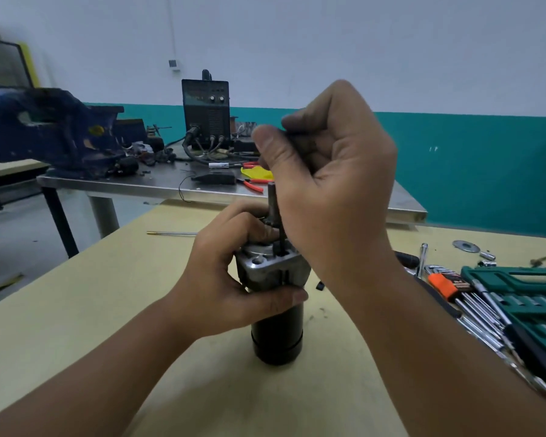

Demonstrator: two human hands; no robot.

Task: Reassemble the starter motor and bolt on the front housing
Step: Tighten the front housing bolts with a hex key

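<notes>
We are in a workshop. On the far steel bench a heavy blue vise sits at the left, and a black welding machine with dials and trailing cables stands further right, with red-handled pliers near it. On the near yellow worktable, at the right, a green socket set case lies open beside a set of hex keys. The walls are plain white above a teal band.
</notes>
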